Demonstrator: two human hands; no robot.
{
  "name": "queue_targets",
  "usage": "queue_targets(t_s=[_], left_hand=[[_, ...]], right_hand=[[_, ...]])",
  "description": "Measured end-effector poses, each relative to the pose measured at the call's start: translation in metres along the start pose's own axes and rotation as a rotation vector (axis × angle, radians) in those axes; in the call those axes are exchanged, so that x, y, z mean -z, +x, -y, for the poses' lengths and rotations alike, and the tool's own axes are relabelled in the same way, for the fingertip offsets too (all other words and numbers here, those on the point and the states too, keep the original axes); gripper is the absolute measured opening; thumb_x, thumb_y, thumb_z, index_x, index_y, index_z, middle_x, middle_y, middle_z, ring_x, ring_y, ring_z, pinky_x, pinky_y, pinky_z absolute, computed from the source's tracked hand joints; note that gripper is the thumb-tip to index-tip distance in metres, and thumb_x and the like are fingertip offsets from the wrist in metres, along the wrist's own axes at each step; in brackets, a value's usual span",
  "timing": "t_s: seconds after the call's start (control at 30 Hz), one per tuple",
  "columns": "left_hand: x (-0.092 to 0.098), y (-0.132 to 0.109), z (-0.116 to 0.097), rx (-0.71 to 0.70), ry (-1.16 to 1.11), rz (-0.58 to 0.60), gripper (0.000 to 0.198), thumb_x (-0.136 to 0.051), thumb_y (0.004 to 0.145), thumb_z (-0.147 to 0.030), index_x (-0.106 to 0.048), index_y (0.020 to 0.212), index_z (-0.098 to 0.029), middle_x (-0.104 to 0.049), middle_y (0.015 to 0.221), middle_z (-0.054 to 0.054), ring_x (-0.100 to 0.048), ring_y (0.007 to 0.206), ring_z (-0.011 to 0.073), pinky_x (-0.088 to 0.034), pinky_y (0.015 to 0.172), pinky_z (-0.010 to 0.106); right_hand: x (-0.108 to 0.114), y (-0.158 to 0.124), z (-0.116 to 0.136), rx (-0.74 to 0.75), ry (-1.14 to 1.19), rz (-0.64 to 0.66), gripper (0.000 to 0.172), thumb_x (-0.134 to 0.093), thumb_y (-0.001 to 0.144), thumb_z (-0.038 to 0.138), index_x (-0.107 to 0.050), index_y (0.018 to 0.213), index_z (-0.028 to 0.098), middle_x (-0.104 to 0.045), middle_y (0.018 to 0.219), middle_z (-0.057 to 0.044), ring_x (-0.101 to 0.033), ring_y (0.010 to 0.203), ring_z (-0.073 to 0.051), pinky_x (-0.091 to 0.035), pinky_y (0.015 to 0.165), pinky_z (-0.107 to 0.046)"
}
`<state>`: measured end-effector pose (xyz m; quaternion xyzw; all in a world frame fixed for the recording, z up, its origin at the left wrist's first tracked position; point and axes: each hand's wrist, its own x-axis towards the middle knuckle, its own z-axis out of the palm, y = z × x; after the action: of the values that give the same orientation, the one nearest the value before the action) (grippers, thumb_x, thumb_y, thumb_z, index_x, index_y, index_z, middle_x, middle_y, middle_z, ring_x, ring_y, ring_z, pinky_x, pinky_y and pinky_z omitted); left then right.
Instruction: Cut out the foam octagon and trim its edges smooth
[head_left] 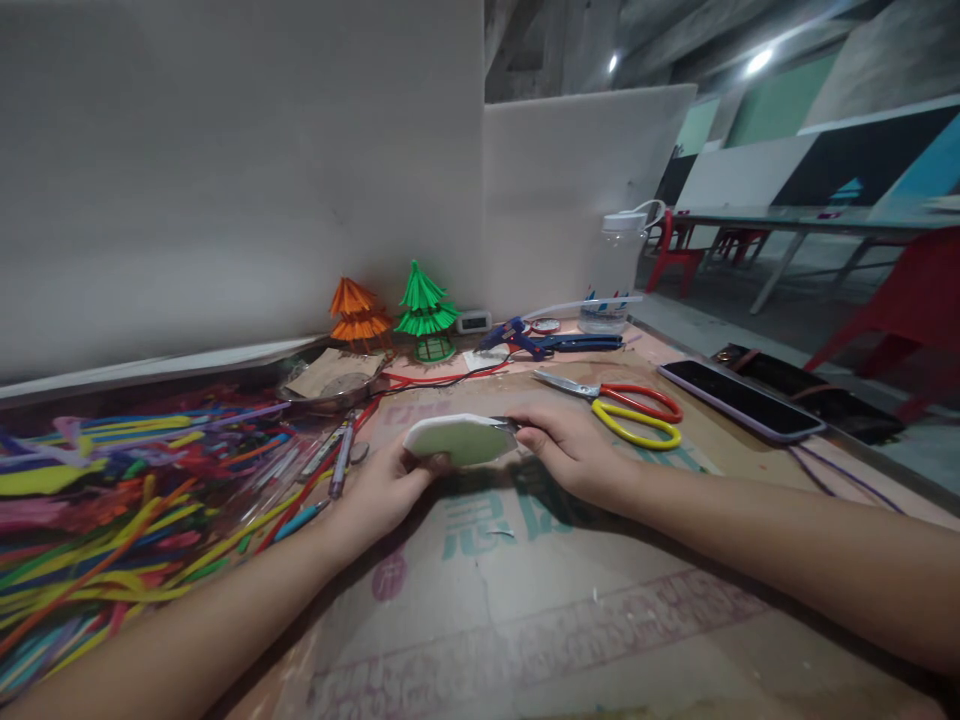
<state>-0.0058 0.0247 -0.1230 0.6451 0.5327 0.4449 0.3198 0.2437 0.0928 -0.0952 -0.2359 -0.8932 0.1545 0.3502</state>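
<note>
Disc [459,441], pale green with white edge, raised above printed cardboard [525,610] between both hands — long axis left to right, equally near each. Left end closed between thumb and fingers of left hand [397,470], right end at pinched fingertips of right hand [555,440], beside a dark bit too blurred to name. Farther out, brown paper [326,373] in a shallow dish [360,384] — clear liquid low in a lidded bottle [615,262].
</note>
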Motion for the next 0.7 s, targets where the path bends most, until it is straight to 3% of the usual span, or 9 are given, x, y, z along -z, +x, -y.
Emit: queue_targets(t_s=[0.13,0.33,0.43,0.7], left_hand=[[0.0005,-0.0001,-0.0042,0.020,-0.004,0.011,0.040,-0.065,0.082,-0.049,-0.064,0.106,-0.017,-0.070,0.077,0.004,-0.068,0.091,0.0269,-0.055,0.077,0.034],[-0.0004,0.0010,-0.0091,0.052,-0.019,0.007,0.041,-0.068,0.078,-0.051,-0.065,0.101,-0.018,-0.069,0.072,0.004,-0.068,0.087,0.0273,-0.055,0.073,0.033],[-0.0007,0.0024,-0.0100,0.064,-0.069,0.001,0.045,-0.068,0.076,-0.054,-0.064,0.101,-0.016,-0.072,0.083,0.006,-0.067,0.084,0.0252,-0.055,0.074,0.033],[0.0015,0.0049,-0.0057,0.011,-0.076,-0.024,0.047,-0.066,0.082,-0.048,-0.060,0.115,-0.015,-0.072,0.112,0.011,-0.066,0.102,0.0256,-0.053,0.089,0.035]], right_hand=[[-0.0023,-0.0015,-0.0011,-0.026,0.022,-0.012,0.030,-0.044,0.099,0.032,-0.069,0.110,0.018,-0.074,0.102,-0.010,-0.068,0.091,-0.023,-0.052,0.077,-0.034],[-0.0044,-0.0013,-0.0023,-0.088,0.115,-0.020,0.031,-0.042,0.100,0.033,-0.067,0.111,0.018,-0.074,0.101,-0.008,-0.068,0.092,-0.022,-0.051,0.079,-0.033],[-0.0028,0.0010,-0.0016,-0.090,0.161,-0.044,0.031,-0.043,0.099,0.032,-0.065,0.115,0.017,-0.073,0.106,-0.009,-0.067,0.097,-0.023,-0.051,0.082,-0.034],[0.0001,0.0029,-0.0015,-0.077,0.136,-0.010,0.031,-0.044,0.098,0.033,-0.065,0.114,0.016,-0.073,0.105,-0.009,-0.067,0.095,-0.023,-0.050,0.082,-0.035]])
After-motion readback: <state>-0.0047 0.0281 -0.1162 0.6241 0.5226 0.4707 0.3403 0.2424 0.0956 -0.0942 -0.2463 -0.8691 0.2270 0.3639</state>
